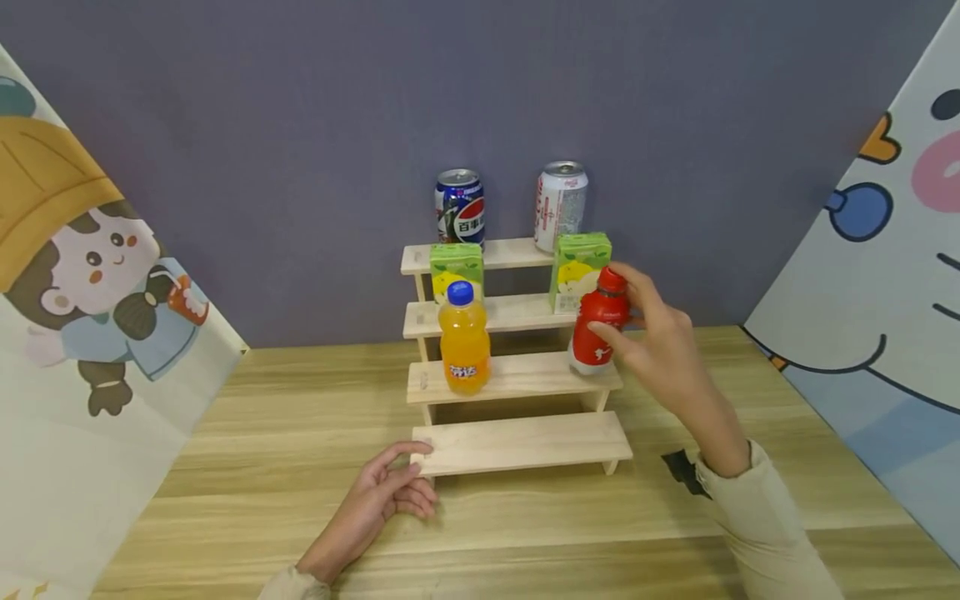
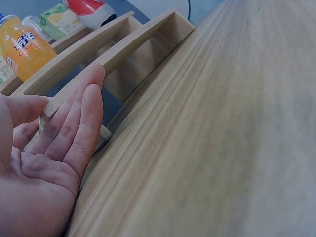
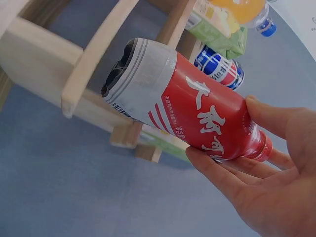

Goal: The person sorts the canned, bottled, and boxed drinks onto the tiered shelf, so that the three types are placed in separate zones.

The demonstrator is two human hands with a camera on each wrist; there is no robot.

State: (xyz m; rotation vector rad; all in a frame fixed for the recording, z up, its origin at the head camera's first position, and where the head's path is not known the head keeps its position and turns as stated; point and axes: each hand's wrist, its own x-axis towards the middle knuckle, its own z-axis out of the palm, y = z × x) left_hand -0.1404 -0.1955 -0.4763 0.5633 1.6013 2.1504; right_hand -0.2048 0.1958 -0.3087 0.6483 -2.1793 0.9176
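Note:
A four-step wooden display stand (image 1: 517, 443) stands on the table. My left hand (image 1: 386, 487) pinches the left end of its lowest step between thumb and fingers, seen also in the left wrist view (image 2: 54, 143). My right hand (image 1: 663, 346) grips a red bottle (image 1: 597, 329) with a white lower part around its upper body. The bottle tilts slightly over the right end of the second step from the bottom; whether its base touches the wood I cannot tell. On that step's left stands an orange soda bottle (image 1: 465, 346) with a blue cap.
Two green juice boxes (image 1: 457, 265) stand one step higher, left and right. On the top step are a blue cola can (image 1: 460, 208) and a white can (image 1: 561, 208). A grey wall (image 1: 300, 167) rises behind; printed cartoon panels (image 1: 97, 275) flank the table.

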